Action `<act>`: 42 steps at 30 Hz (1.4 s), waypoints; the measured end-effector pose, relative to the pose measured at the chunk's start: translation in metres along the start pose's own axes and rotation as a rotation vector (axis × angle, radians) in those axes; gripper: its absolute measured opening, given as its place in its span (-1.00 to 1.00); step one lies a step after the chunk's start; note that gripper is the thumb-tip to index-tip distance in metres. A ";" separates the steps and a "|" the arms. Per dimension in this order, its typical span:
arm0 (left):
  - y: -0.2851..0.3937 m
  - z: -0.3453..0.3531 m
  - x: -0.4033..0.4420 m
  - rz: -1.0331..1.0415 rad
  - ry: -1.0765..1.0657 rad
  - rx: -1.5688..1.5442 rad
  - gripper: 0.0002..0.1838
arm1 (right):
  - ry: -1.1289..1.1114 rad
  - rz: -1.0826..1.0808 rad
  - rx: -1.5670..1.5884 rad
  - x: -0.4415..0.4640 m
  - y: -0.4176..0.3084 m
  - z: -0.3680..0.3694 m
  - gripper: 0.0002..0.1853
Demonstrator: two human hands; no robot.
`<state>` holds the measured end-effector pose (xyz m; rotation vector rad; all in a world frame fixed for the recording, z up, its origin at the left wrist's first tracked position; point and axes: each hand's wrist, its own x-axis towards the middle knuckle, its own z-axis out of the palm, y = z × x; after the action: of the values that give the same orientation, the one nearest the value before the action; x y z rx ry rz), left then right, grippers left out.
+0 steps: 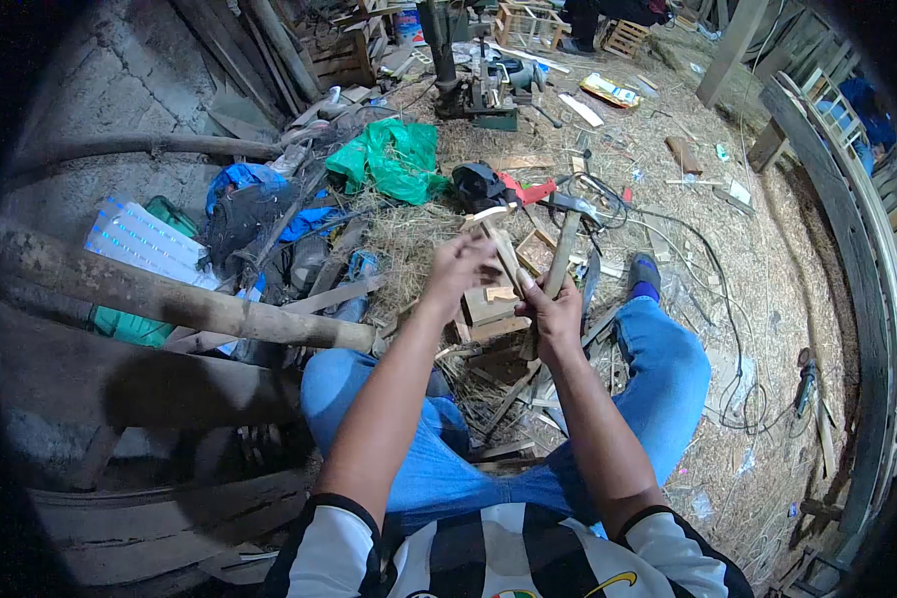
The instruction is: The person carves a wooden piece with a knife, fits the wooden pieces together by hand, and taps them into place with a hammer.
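Observation:
My right hand (pixel 558 311) is closed around the wooden handle of a hammer (pixel 565 244), which stands head up and slightly tilted. Under the thumb of that hand sits the lower end of a pale, narrow wooden piece (pixel 504 251), leaning up to the left. A curved bit shows at its top. Beside this piece, my left hand (pixel 458 267) has its fingers apart and somewhat blurred; whether they touch the wood cannot be made out. Below both hands are wooden blocks (pixel 492 307) between my knees.
A green plastic bag (pixel 389 161) lies ahead to the left, near a black and red object (pixel 498 187). Wooden poles (pixel 179 299) cross the left side. Cables (pixel 713 249) and an angle grinder-like tool (pixel 805 384) lie right on the shaving-covered floor. A long beam (pixel 847 229) borders the right.

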<state>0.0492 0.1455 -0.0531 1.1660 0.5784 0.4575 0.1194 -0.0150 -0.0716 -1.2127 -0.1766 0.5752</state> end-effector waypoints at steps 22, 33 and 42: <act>-0.056 -0.029 0.025 -0.216 0.178 -0.114 -0.72 | 0.414 0.604 -1.098 0.044 0.262 -0.215 -0.67; -0.060 -0.024 0.034 -0.160 0.190 -0.017 -0.70 | 0.350 0.763 -1.239 0.046 0.173 -0.148 -0.46; -0.062 -0.027 0.033 -0.214 0.193 -0.040 -0.76 | 0.372 0.580 -1.314 0.046 0.179 -0.142 -0.51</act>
<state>0.0601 0.1644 -0.1253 1.0152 0.8484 0.3978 0.1604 -0.0686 -0.2943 -2.6720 0.1715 0.7284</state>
